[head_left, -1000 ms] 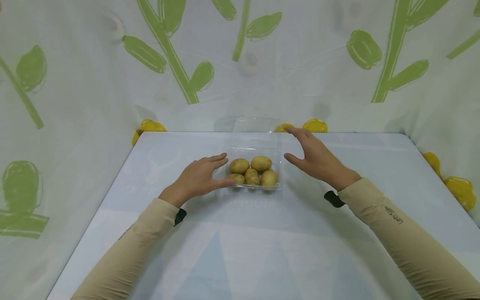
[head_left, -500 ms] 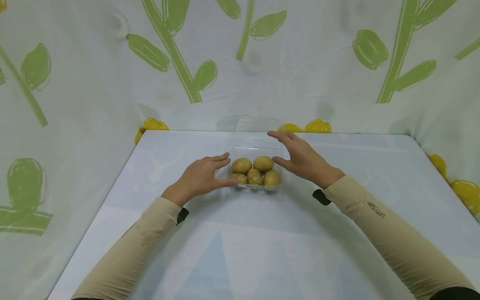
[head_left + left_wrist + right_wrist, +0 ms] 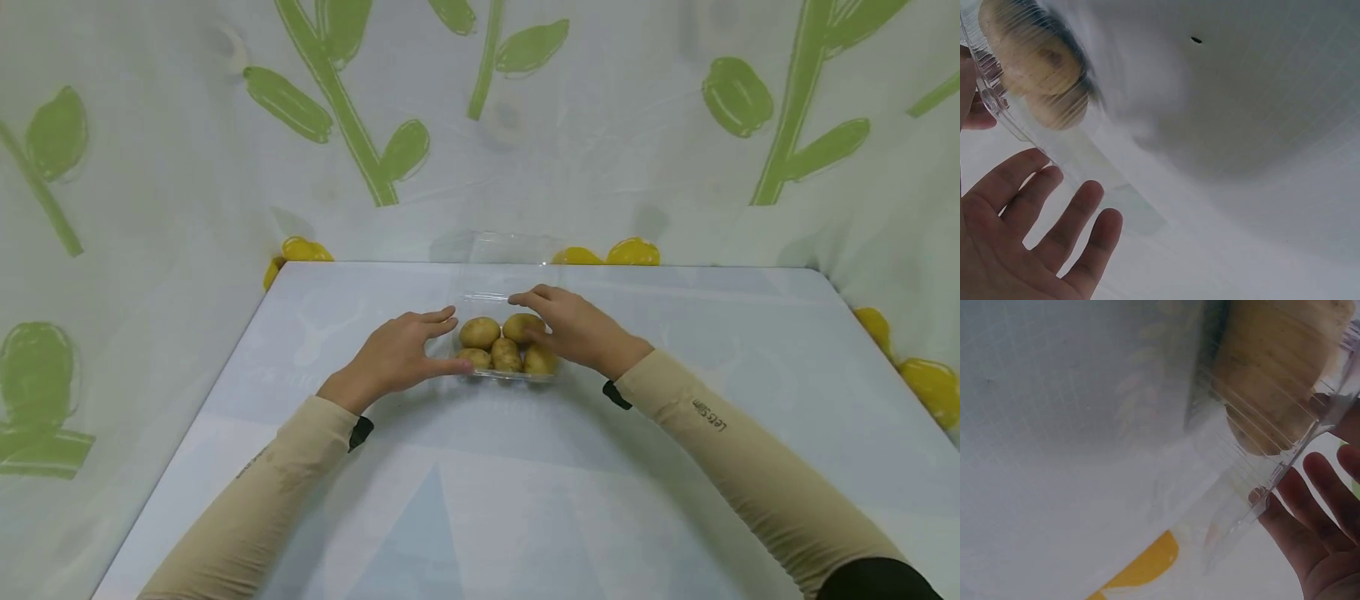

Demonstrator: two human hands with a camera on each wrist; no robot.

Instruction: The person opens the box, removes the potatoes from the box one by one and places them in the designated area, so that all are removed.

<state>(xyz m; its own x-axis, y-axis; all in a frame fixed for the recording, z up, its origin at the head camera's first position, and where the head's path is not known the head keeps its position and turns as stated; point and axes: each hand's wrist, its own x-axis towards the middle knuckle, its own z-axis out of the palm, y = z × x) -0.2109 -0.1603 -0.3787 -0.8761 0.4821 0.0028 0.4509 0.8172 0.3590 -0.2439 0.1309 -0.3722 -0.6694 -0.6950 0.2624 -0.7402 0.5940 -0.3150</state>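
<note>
A clear plastic clamshell box (image 3: 517,377) stands on the table with its lid (image 3: 506,267) raised at the back. Several yellow potatoes (image 3: 480,332) fill it in two rows. At the box's left side is my left hand (image 3: 390,354), thumb by the front corner and fingers extended along the rim. The left wrist view shows those fingers (image 3: 1085,206) spread beside the ribbed wall. My right hand (image 3: 581,332) reaches over the right side, its thumb overlapping the back right potato (image 3: 519,325). From the right wrist, its fingers (image 3: 1291,531) appear spread, fingertips right at the box's edge.
The white table (image 3: 480,500) carries pale blue triangle prints. Behind it hangs a white curtain (image 3: 615,125) with green plant patterns, and yellow printed shapes (image 3: 633,252) show along the table's back edge.
My right hand has moved left and slightly down, from beside the box to over its right-hand potatoes. My left hand stays at the left side; box and potatoes have not moved.
</note>
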